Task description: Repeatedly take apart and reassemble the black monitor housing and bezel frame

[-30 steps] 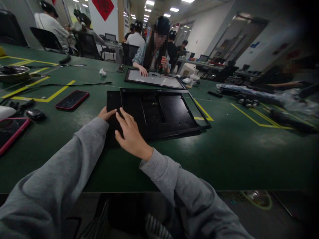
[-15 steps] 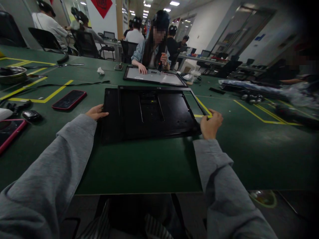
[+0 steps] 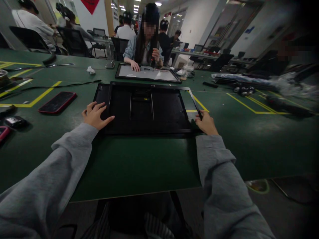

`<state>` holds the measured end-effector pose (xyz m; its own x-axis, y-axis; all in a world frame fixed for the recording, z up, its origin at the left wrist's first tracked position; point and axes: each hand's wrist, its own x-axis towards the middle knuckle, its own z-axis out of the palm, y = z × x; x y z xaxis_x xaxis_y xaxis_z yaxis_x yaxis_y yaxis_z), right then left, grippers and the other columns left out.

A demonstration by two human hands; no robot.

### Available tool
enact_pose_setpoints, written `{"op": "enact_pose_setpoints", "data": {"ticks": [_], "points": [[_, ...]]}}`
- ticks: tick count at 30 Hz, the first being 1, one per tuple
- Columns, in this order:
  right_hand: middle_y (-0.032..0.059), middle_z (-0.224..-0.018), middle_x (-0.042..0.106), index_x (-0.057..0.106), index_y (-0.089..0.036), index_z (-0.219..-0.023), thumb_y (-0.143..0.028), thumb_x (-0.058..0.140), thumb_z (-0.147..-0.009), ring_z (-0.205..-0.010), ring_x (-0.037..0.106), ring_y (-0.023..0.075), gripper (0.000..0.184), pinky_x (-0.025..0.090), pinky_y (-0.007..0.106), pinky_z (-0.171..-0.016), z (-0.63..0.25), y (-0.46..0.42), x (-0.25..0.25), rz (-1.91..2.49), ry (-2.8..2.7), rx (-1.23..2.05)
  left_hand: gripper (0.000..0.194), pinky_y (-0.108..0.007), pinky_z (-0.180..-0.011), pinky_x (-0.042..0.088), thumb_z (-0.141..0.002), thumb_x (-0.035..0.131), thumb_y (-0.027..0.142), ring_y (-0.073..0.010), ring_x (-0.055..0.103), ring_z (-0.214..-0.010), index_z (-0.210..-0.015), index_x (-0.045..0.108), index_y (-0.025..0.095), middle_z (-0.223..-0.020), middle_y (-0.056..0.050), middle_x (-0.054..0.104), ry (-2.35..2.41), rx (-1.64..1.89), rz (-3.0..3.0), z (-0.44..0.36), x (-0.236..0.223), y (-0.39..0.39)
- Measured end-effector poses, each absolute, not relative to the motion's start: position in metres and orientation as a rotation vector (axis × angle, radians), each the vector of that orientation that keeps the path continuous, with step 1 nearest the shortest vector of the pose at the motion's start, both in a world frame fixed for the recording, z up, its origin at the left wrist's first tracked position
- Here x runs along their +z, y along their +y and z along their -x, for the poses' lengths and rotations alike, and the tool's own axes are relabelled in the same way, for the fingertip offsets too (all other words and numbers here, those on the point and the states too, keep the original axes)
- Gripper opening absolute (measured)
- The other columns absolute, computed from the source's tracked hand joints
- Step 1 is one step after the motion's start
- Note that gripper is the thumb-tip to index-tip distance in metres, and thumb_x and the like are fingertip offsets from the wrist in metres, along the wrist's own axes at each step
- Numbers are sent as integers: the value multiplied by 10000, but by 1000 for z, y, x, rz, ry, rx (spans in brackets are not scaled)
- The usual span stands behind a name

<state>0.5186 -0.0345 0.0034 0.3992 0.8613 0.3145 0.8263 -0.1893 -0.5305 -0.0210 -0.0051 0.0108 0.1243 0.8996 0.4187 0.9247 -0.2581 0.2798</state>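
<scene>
In front of me on the table lies a black monitor back cover (image 3: 165,108), its hollow inside facing up. A thin black monitor bezel (image 3: 149,85) rests over it, shifted to the right, so its right end reaches past the cover. My left hand (image 3: 96,116) is open, fingers spread over the cover's left end and thumb reaching toward the bezel's left side. My right hand (image 3: 206,123) pinches the bezel at its right side near the lower corner; some of those fingertips are hidden.
Across the table (image 3: 149,166) a co-worker handles a screen panel (image 3: 149,73), one hand holding a tool. Phones, including a red-edged one (image 3: 57,103), and a cable lie left. Plastic-wrapped parts (image 3: 239,79) and a black strip (image 3: 210,85) are at right.
My left hand has moved from the cover's left edge onto its top, fingers spreading. My right hand has shifted slightly down along the bezel's side. The whole view has shifted a little.
</scene>
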Motion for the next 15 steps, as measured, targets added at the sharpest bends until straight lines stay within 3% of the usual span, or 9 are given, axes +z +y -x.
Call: {"op": "enact_pose_setpoints", "data": {"ticks": [6, 10, 15], "points": [[116, -1067, 731, 538, -164, -1320, -141, 508, -785, -899, 717, 244, 536, 535, 463, -949, -517, -31, -2, 1873, -1469, 43, 549, -617, -1124, 269, -831, 582, 378, -373, 323, -1440, -1361, 595, 232, -1479, -89, 536, -1883, -796, 2348, 37, 19, 3], [137, -1074, 737, 540, -147, -1323, -161, 493, -813, -1004, 705, 268, 513, 522, 478, -975, -487, -29, -4, 1841, -1485, 29, 609, -483, -1126, 380, -815, 542, 367, -314, 482, -1348, -1397, 566, 190, -1493, -100, 515, -2018, -810, 2331, 61, 24, 14], [137, -1099, 739, 551, -163, -1321, -186, 503, -832, -1084, 683, 285, 492, 490, 500, -1021, -455, -35, -2, 1823, -1428, -52, 640, -483, -1012, 487, -783, 574, 340, -333, 650, -1119, -1403, 573, 180, -1188, -112, 710, -2260, -691, 2171, 68, 23, 15]]}}
